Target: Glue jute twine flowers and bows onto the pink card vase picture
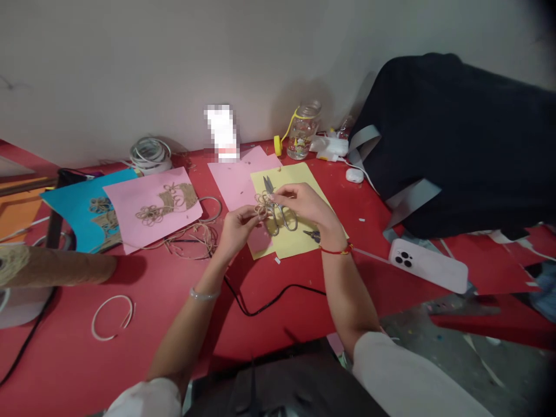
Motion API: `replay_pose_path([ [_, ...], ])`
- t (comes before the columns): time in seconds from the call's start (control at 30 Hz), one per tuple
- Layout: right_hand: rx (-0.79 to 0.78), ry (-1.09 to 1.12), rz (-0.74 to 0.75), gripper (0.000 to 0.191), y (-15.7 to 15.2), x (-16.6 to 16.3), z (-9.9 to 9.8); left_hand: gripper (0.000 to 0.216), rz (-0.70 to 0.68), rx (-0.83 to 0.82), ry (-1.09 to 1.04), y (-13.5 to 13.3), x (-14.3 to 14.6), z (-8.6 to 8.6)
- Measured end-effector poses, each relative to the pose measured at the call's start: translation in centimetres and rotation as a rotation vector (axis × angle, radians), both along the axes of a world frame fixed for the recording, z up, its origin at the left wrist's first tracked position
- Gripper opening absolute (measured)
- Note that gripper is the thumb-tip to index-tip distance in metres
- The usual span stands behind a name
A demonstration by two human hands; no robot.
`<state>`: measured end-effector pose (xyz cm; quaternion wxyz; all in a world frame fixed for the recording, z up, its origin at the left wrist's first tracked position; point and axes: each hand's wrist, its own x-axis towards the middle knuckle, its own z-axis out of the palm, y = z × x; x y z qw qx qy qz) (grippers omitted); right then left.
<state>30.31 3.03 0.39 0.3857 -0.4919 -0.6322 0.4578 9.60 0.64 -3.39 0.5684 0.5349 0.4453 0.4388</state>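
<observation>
My left hand (237, 229) and my right hand (304, 207) both pinch a looped flower shape of jute twine (263, 204) between fingers and thumbs. Steel scissors (280, 219) lie directly below the hands on a yellow paper sheet (299, 182), their blades pointing away from me. A pink paper sheet (130, 200) to the left carries more twine shapes (171, 200). Loose twine strands (193, 238) trail on the red table (87, 341) near my left hand.
A blue paper sheet (69, 202) and a thick twine roll (56, 266) sit at the left. A glass jar (303, 132), white cable coil (151, 155), phone (428, 265), and black bag (438, 139) surround the work area. A black cable (269, 304) crosses the table.
</observation>
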Motion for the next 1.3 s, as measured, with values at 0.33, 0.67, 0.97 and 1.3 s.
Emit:
replay_pose_path([
  [0.33, 0.119, -0.043, 0.02, 0.019, 0.5, 0.0, -0.1, 0.042, -0.141, -0.066, 0.018, -0.4, 0.4, 0.2],
  [0.67, 0.153, -0.309, -0.077, 0.036, -1.0, 0.0, 2.5, 0.028, -0.04, 0.245, 0.282, -0.3, -0.6, 0.3],
  [0.97, 0.187, -0.353, -0.217, 0.035, -7.0, 2.0, -0.6, 0.031, -0.105, 0.85, 1.004, -5.8, -5.1, -1.8],
  [1.3, 0.275, -0.828, -0.14, 0.017, -5.6, -1.0, -6.1, 0.03, -0.196, 0.744, 1.08, -11.2, -5.9, -1.5],
])
